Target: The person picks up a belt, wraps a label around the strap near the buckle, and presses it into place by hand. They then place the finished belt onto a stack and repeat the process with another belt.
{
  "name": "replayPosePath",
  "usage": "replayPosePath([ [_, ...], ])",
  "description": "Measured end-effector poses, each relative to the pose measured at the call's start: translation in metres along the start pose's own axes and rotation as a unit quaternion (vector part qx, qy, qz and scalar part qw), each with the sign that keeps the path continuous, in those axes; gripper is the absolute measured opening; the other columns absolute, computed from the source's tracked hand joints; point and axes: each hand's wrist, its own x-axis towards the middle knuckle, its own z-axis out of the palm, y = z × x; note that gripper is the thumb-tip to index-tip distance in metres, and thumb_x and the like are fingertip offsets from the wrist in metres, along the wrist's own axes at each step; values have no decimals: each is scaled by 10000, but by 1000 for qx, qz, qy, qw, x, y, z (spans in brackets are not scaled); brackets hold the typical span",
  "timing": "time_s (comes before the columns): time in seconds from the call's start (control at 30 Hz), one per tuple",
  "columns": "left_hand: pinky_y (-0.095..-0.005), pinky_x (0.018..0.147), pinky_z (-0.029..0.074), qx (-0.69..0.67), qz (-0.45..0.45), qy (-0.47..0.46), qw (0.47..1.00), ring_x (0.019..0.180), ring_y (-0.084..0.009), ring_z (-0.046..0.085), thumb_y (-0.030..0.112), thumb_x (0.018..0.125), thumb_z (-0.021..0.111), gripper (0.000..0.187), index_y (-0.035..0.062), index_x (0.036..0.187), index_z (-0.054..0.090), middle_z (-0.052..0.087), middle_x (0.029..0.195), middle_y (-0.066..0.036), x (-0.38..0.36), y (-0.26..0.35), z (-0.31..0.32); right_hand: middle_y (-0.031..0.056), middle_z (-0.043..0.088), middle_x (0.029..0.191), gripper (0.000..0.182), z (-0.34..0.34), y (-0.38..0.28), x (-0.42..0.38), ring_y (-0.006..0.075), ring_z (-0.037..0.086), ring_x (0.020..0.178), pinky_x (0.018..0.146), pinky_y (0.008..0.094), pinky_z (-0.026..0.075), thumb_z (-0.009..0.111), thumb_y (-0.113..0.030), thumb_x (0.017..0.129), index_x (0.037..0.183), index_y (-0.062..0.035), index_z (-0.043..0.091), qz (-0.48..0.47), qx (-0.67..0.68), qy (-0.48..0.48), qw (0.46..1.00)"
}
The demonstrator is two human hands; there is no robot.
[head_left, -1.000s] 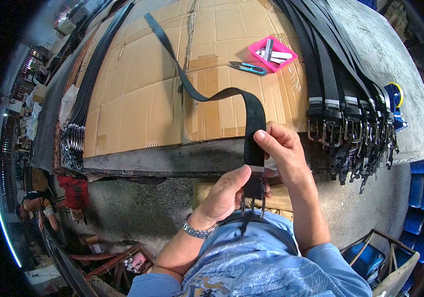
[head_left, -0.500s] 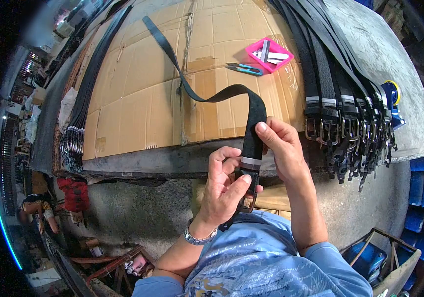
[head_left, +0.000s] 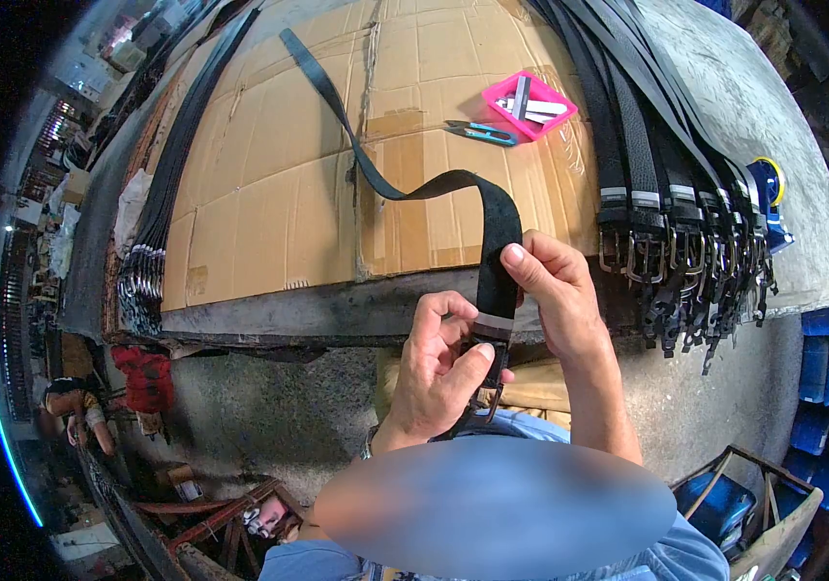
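A black belt [head_left: 499, 228] runs from my hands up over the cardboard, its far end curling away to the upper left. My left hand [head_left: 436, 368] grips it near the buckle [head_left: 489, 395], thumb pressed on the strap just below a pale grey band [head_left: 495, 326]. Higher up, my right hand [head_left: 557, 289] pinches the strap's right edge between thumb and fingers. The buckle end hangs below the table edge, close to my body, and my left fingers partly hide it.
Cardboard [head_left: 279, 194] covers the table. On it lie blue thread snips [head_left: 482, 133] beside a pink tray [head_left: 569, 114] of small strips. Buckled belts [head_left: 642, 174] hang over the right edge, with a tape roll [head_left: 768, 182] beyond; more straps [head_left: 177, 184] lie left. A person [head_left: 75, 407] is at far left.
Both hands keep their hold on the belt, which has shifted very slightly. A blurred patch now covers the shirt area at the bottom.
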Motion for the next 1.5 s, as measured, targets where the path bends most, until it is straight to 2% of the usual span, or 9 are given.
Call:
replayPosePath([
  [0.5,-286,690,565,-44,-17,26,999,844,-130,613,23,921,519,228,47,1071,348,605,950,-114,3,0,0,-59,523,660,270,5,-4,0,30,451,622,541,215,370,617,-272,952,786,-59,605,1,-17,-19,1000],
  [0.67,-271,789,508,53,-1,-8,999,860,-112,602,211,979,564,274,9,1150,492,617,990,-64,12,8,-7,-35,521,642,300,16,-21,-10,46,468,575,485,238,383,618,-307,942,797,-45,598,55,-66,-43,995],
  [0.7,-270,782,504,89,-39,-44,994,858,-99,588,259,989,552,316,1,1170,552,635,971,-38,14,13,-11,-22,512,631,316,11,-5,-6,60,469,538,452,256,387,616,-316,936,797,-32,594,-23,-111,-42,993],
  [0.83,-279,785,484,81,-61,-130,986,868,-90,567,259,1006,512,307,-15,960,644,653,906,-32,17,3,-13,-25,473,576,318,16,-26,-10,64,452,462,391,252,373,616,-280,933,724,-49,553,33,-111,-6,993],
  [0.87,-290,873,486,48,-80,-176,980,947,-121,592,243,1011,506,289,-5,1116,610,649,1004,-33,19,1,-18,-33,461,568,315,17,-22,-4,54,417,425,358,245,348,616,-258,934,706,-53,543,-74,-134,-14,988],
  [1.2,-306,865,486,85,-53,-185,978,936,-135,608,326,1024,449,372,7,1148,594,654,1044,-68,-3,-13,-24,-49,479,605,327,25,-19,-18,36,409,534,442,230,331,645,-250,926,697,-48,528,-26,-86,-42,995],
  [1.3,-347,941,471,-307,-182,-167,919,1000,-173,597,436,1020,394,513,1,1275,490,614,1120,-97,-4,-20,-26,-42,450,604,314,24,-20,-17,50,413,505,453,231,356,606,-280,951,751,-51,526,14,-125,-50,991],
  [1.4,-379,981,448,-390,-168,-209,881,1087,-207,564,463,1011,402,534,16,1294,477,598,1149,-103,-2,-27,-27,-40,433,582,299,32,-34,-29,70,446,505,474,243,426,602,-285,950,787,-48,523,121,-88,5,989],
  [1.5,-402,1009,425,-420,-185,-228,859,1130,-213,534,445,989,474,514,53,1321,474,584,1149,-85,-8,-21,-23,28,502,747,261,33,-29,-43,100,507,593,524,261,481,603,-268,940,865,-33,519,32,-105,43,993],
])
